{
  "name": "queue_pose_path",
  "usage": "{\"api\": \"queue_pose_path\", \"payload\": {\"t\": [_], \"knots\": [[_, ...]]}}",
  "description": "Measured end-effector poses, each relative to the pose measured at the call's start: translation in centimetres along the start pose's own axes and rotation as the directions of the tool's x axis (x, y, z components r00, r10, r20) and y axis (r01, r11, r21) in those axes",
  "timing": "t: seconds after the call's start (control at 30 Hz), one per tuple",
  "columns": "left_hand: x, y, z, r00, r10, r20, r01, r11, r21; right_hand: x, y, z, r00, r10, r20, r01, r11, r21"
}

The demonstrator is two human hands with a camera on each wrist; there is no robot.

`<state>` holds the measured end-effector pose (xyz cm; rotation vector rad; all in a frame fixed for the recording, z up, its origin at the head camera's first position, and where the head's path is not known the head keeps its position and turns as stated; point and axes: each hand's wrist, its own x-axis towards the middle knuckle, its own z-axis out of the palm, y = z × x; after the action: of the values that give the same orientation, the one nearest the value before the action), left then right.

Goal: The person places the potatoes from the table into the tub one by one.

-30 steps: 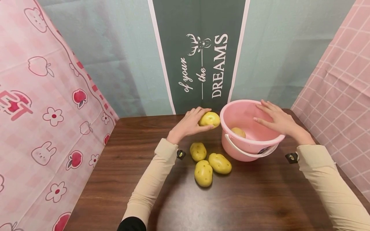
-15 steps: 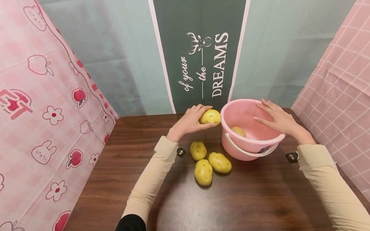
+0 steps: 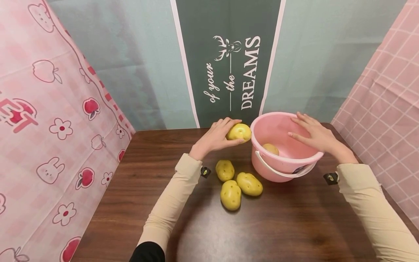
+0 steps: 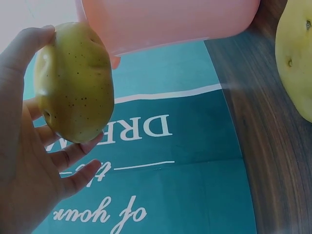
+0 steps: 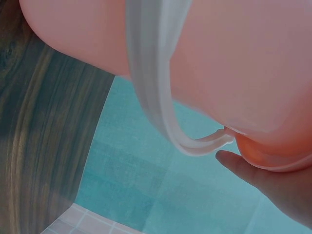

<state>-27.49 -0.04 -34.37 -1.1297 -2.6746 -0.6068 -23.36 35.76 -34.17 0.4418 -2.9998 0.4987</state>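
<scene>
"What worried you there?"

"The potato (image 3: 239,132) in the left hand (image 3: 214,137). It was off the desk (image 3: 157,189), up by the rim of the pink bucket (image 3: 278,164) but outside its mouth. Its skin looked smooth, and the thumb and fingers held mostly one end, so a knock against the rim might well have twisted it loose."

"Was it touching the rim?"

"I couldn't tell. It was right beside it at the least."

"And if it had slipped?"

"It could have dropped onto the three loose potatoes (image 3: 230,195) clustered in front of the bucket and set them rolling. The bucket might have tipped too, if bumped: it looked light, with only one inner potato (image 3: 271,149) visible inside and its white handle (image 3: 278,174) hanging down the near side."

"Wasn't the right hand (image 3: 315,136) steadying it?"

"Loosely, I'd judge. It lay at the rim's right side, fingers extended and spread, thumb out over the opening. I saw no firm grip, so a hard push could have shifted things."

"How were the arms set?"

"Both forearms slanted inward from the lower corners. The left hand had its back up, thumb on the near side of the potato and fingers round the far side; the right pointed across the bucket from the opposite side."
</scene>
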Motion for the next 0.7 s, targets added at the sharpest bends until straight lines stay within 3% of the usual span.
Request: {"api": "queue_pose_path", "payload": {"t": [0.7], "knots": [[0.14, 0.37, -0.21, 1.000, 0.016, -0.014, -0.016, 1.000, 0.018, -0.02, -0.09, -0.03, 1.000, 0.010, 0.018, -0.010, 1.000, -0.012]]}}
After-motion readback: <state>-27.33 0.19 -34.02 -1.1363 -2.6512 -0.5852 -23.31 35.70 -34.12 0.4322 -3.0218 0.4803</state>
